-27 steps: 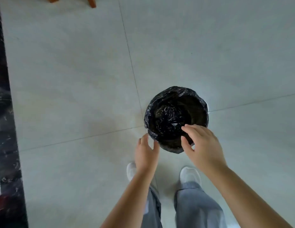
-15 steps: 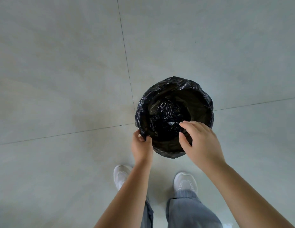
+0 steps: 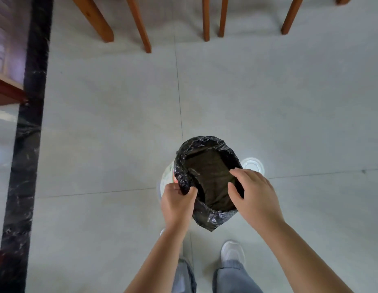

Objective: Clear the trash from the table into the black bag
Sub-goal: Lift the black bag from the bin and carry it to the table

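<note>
Head view: black bag (image 3: pixel 205 142) gapes open between both hands, with a pale bin (image 3: pixel 168 174) just left of it. Left hand (image 3: pixel 176 205) grips its bunched left rim; right hand (image 3: pixel 255 195), fingers spread loose, sits at its right rim. A one-sided grip may let the mouth sag, spilling trash.

Left hand (image 3: pixel 177 205): fist closed round bunched rim of black bag (image 3: pixel 209 178).
Right hand (image 3: pixel 256 196): fingers spread, loosely bent, palm down.
Forearms (image 3: pixel 156 259): bare, both reaching forward.

Pale tiled floor (image 3: pixel 99 123) carries wooden furniture legs (image 3: pixel 103 28), a clear round plastic item (image 3: pixel 252 164) and white shoes (image 3: pixel 232 252).
</note>
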